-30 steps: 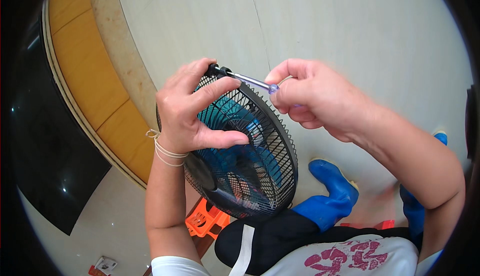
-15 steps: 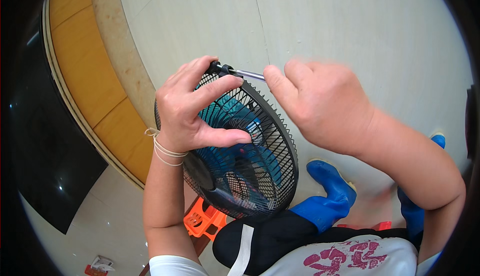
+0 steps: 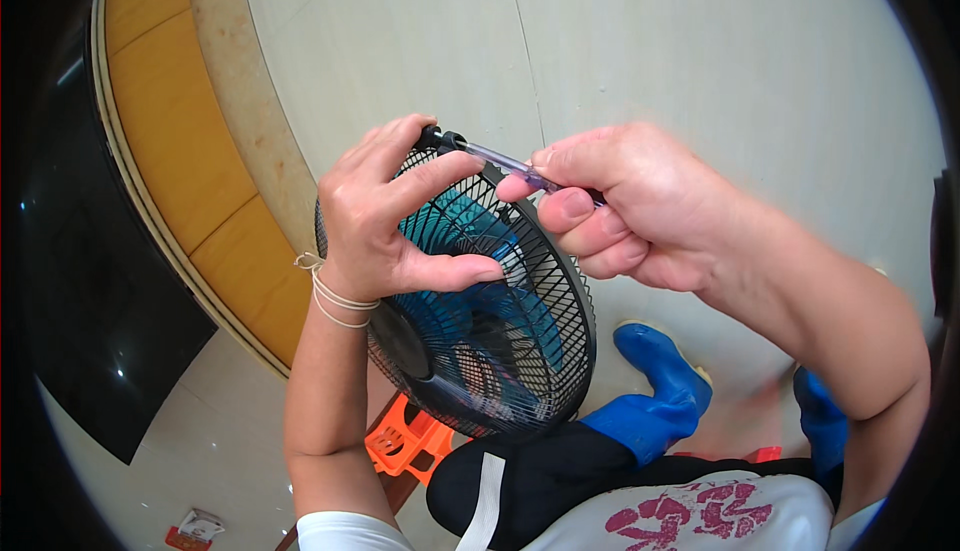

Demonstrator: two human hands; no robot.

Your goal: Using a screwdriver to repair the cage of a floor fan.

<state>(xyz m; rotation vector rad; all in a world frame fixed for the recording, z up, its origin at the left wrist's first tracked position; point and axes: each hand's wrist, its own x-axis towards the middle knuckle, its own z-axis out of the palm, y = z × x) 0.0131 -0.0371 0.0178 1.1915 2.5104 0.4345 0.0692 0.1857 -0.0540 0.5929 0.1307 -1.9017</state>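
one black caged fan (image 3: pixel 497 343) is tilted, its lower edge beside the black-clad knee (image 3: pixel 462 481) (teal blades (image 3: pixel 462 213) show through). at the fan's upper edge, the left hand (image 3: pixel 368 206), thumb and fingers spread, touches a dark clip (image 3: pixel 451 141); the right hand (image 3: pixel 645 206) pinches a screwdriver (image 3: pixel 512 166), its tip at that clip.
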